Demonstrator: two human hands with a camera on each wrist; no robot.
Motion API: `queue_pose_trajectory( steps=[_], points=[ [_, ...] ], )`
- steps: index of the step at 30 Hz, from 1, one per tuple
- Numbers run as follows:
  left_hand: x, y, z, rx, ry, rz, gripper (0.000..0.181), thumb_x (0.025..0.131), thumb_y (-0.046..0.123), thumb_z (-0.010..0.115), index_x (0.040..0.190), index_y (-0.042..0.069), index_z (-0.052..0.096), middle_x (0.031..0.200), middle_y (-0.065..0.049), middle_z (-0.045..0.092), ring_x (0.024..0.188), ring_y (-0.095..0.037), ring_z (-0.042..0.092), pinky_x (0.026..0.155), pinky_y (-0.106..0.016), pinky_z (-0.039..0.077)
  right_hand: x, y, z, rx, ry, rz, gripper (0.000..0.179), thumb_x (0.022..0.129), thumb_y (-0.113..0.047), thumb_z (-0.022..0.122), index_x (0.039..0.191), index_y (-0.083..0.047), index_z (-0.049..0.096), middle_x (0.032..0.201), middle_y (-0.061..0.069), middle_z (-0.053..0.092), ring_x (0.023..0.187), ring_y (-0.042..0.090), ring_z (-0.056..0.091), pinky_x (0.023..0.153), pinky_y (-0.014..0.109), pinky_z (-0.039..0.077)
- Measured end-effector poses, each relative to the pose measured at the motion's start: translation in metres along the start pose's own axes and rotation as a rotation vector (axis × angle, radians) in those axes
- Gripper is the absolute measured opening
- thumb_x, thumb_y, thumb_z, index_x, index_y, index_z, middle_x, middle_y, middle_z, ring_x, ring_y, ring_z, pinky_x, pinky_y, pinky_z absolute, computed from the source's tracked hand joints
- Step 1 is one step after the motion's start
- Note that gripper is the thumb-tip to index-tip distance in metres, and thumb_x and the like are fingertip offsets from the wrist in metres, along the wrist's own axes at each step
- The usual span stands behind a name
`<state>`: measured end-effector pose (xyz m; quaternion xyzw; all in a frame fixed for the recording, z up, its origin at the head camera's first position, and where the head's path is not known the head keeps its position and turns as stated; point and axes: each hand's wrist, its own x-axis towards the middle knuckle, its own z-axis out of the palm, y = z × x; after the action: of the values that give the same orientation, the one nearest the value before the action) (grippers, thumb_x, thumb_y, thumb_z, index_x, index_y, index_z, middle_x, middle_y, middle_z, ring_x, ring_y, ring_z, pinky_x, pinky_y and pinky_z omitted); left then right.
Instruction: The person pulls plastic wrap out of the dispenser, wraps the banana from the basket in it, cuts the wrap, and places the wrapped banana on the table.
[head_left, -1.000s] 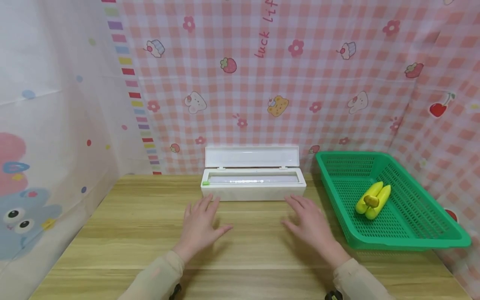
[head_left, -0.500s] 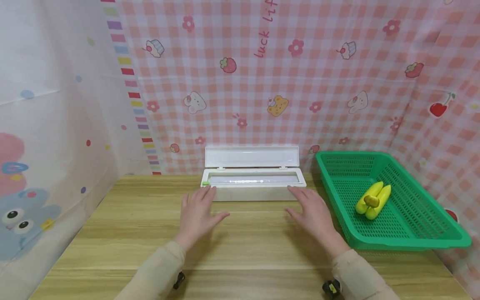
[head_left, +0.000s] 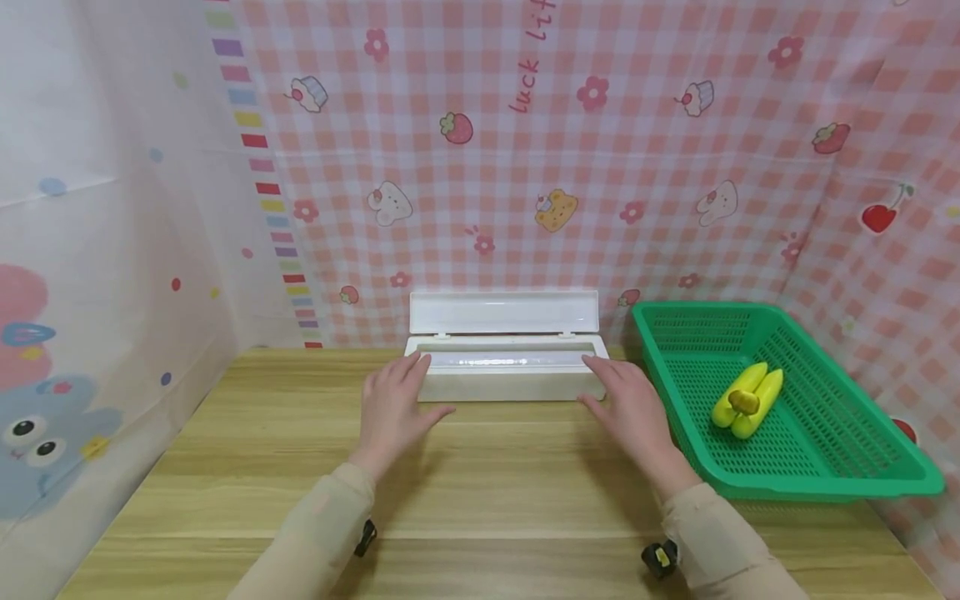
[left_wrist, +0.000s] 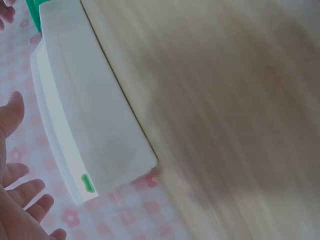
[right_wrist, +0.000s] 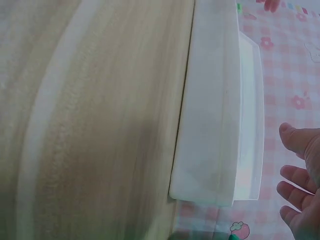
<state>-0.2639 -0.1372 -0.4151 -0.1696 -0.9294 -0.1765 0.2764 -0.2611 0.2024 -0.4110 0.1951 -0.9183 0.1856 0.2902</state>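
A long white plastic wrap dispenser sits at the back of the table, its lid raised. Inside lies a shiny roll of clear film. My left hand is over its left front corner, fingers spread and thumb pointing inward. At the right front corner my right hand mirrors it, fingers extended. Both wrist views show relaxed fingers with nothing between them. A green slider shows on the dispenser's left end in the left wrist view; the left hand hides it in the head view.
To the right stands a green plastic basket with yellow bananas in it, close beside my right hand. A pink checked cloth hangs right behind the dispenser. The wooden table stretches in front.
Both hands have moved forward from in front of the dispenser to over its two front corners. The left hand now covers the green slider. Dispenser, basket and bananas have stayed put.
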Motion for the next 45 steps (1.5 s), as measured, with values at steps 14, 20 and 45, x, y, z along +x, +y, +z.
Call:
queue_pose_trajectory(
  steps=[14, 20, 45],
  points=[
    [0.017, -0.011, 0.004, 0.001, -0.064, -0.036, 0.081, 0.074, 0.048, 0.084, 0.137, 0.006, 0.056, 0.142, -0.018, 0.053, 0.127, -0.041, 0.048, 0.107, -0.062, 0.03, 0.016, 0.011, -0.001, 0.003, -0.012, 0.029, 0.051, 0.082, -0.007, 0.08, 0.129, 0.0, 0.061, 0.121, 0.023, 0.064, 0.114, 0.043, 0.054, 0.099, 0.054, 0.045],
    [0.025, -0.019, 0.008, -0.021, -0.083, -0.043, 0.08, 0.075, 0.044, 0.085, 0.139, 0.005, 0.054, 0.142, -0.017, 0.052, 0.127, -0.042, 0.048, 0.105, -0.063, 0.033, 0.026, 0.018, 0.001, -0.002, -0.051, 0.066, 0.05, 0.085, -0.007, 0.078, 0.131, -0.001, 0.06, 0.124, 0.023, 0.063, 0.117, 0.043, 0.053, 0.101, 0.054, 0.043],
    [0.05, -0.035, 0.015, -0.057, -0.194, -0.097, 0.042, 0.083, 0.019, 0.08, 0.12, 0.005, 0.069, 0.124, -0.013, 0.067, 0.12, -0.033, 0.056, 0.107, -0.051, 0.04, 0.051, 0.033, 0.021, -0.034, -0.186, 0.104, 0.031, 0.089, 0.0, 0.069, 0.12, 0.002, 0.067, 0.117, 0.022, 0.066, 0.113, 0.041, 0.057, 0.101, 0.052, 0.044]
  ],
)
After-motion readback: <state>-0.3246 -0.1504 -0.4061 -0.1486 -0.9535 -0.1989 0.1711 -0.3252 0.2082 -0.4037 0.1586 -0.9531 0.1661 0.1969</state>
